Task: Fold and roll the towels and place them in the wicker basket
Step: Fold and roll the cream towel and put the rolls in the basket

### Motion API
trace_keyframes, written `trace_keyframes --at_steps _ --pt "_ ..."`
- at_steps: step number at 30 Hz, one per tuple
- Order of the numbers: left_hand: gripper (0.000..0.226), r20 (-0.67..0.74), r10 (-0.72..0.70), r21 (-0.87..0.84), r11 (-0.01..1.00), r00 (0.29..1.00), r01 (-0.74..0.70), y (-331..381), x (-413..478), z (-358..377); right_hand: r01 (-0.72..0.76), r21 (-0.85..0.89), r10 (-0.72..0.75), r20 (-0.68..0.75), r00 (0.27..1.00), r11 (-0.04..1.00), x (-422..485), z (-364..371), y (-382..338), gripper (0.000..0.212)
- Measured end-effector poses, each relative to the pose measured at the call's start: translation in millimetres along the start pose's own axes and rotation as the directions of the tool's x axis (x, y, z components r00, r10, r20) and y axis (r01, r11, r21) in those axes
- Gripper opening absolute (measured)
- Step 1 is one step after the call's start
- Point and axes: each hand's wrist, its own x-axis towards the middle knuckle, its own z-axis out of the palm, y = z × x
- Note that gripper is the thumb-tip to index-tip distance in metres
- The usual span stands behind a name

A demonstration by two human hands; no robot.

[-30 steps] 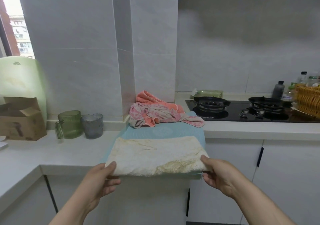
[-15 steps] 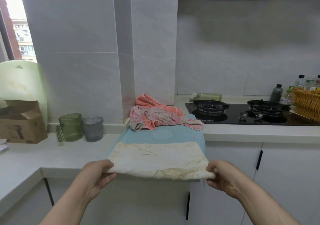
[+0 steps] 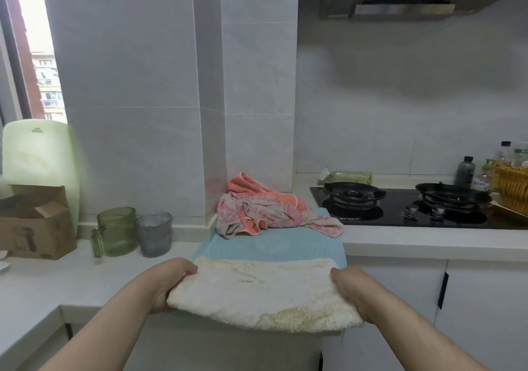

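A cream-white fluffy towel (image 3: 263,290) lies folded over a light blue mat (image 3: 274,246) at the counter's front edge. My left hand (image 3: 171,279) grips its left end and my right hand (image 3: 350,287) grips its right end, lifting the near edge off the counter. Behind it, against the tiled pillar, a crumpled pile holds a pink patterned towel (image 3: 257,210) and a coral towel (image 3: 251,183). The wicker basket (image 3: 513,186) stands at the far right beside the hob, partly cut off by the frame.
A black gas hob (image 3: 400,205) with two burners fills the right counter, with bottles (image 3: 465,170) behind it. A green glass jug (image 3: 115,230), a grey glass (image 3: 154,235), a cardboard box (image 3: 33,222) and a pale green board (image 3: 40,153) stand on the left.
Both hands closed on the ends of the white towel and raised its near edge, drawing it towards me. The view tilted upward.
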Motion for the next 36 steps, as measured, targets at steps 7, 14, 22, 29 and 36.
trace_keyframes --at_steps 7,14,22,29,36 --pt "0.012 -0.179 0.387 0.433 0.857 0.905 -0.281 4 35 3 0.210 -0.072 -0.215 -0.069 0.974 0.975 11 -2 -3 0.014" --pt "0.015 -0.163 0.465 0.627 0.730 0.870 -0.272 11 63 14 0.200 -0.090 -0.212 -0.156 0.965 0.976 47 9 -11 0.013" --pt "0.045 0.156 0.736 0.884 0.194 0.659 -0.425 9 60 26 0.269 -0.852 -0.574 -0.044 0.818 0.449 45 16 -21 0.043" --pt "0.085 0.482 0.375 0.846 0.034 0.792 -0.531 1 82 55 0.446 -0.807 -0.334 0.328 0.884 0.387 56 51 -22 0.066" --pt "0.113 0.490 0.317 0.863 -0.049 0.812 -0.502 2 97 54 0.389 -0.768 -0.304 0.262 0.916 0.508 72 52 -18 0.070"
